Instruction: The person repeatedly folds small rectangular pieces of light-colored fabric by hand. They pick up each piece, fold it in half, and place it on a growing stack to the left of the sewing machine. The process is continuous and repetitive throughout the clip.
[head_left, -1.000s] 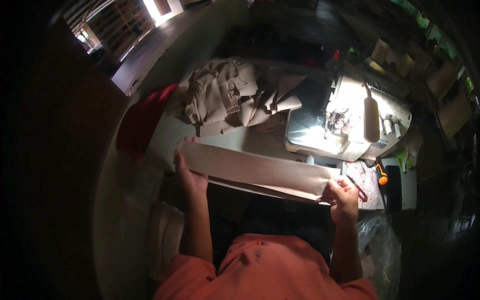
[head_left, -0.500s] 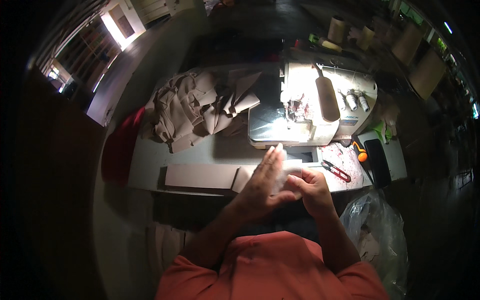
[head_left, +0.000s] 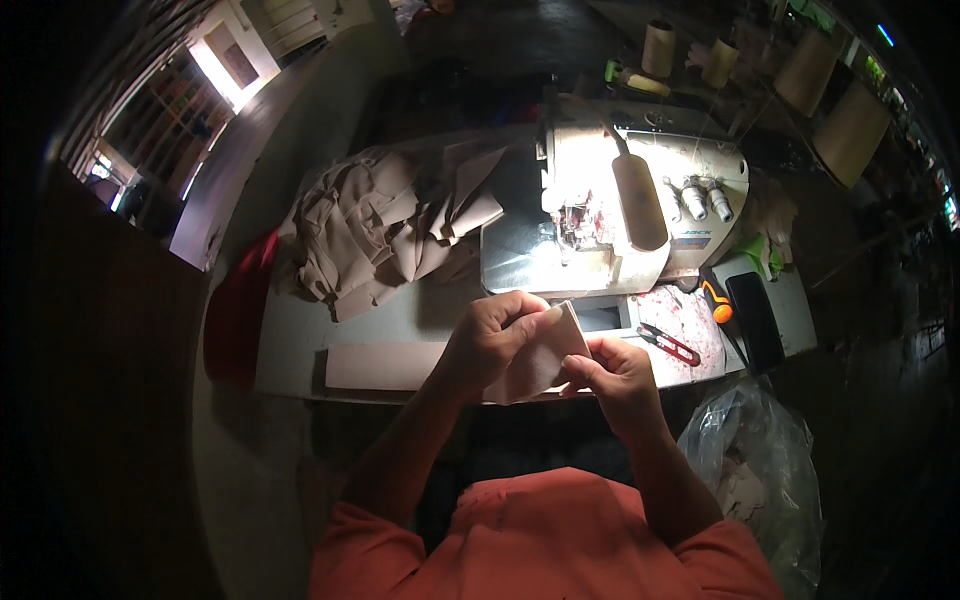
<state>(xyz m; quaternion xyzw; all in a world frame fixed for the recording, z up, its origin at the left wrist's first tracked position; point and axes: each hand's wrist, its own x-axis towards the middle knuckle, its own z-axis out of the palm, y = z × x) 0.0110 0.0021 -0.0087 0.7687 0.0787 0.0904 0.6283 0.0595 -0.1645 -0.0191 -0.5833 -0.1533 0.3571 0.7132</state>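
Observation:
A pale beige piece of fabric (head_left: 540, 360) is held up between both hands at the table's front edge, in front of the sewing machine (head_left: 600, 215). My left hand (head_left: 490, 335) pinches its upper edge between thumb and fingers. Lower down on the right side, my right hand (head_left: 615, 375) grips the same piece with thumb and fingertips. Another flat beige fabric strip (head_left: 380, 366) lies on the table to the left, partly covered by my left forearm. The fingers behind the held fabric are hidden.
A heap of beige fabric pieces (head_left: 365, 225) lies left of the machine. Thread snips (head_left: 668, 345), an orange-and-black tool (head_left: 718, 300) and a phone (head_left: 755, 322) lie to the right. A clear plastic bag (head_left: 755, 450) hangs at the front right. Thread cones (head_left: 658, 50) stand behind.
My left hand, earlier stretched out flat and blurred against the fabric, has closed on its upper edge. The fabric now stands more upright. My right hand keeps its grip.

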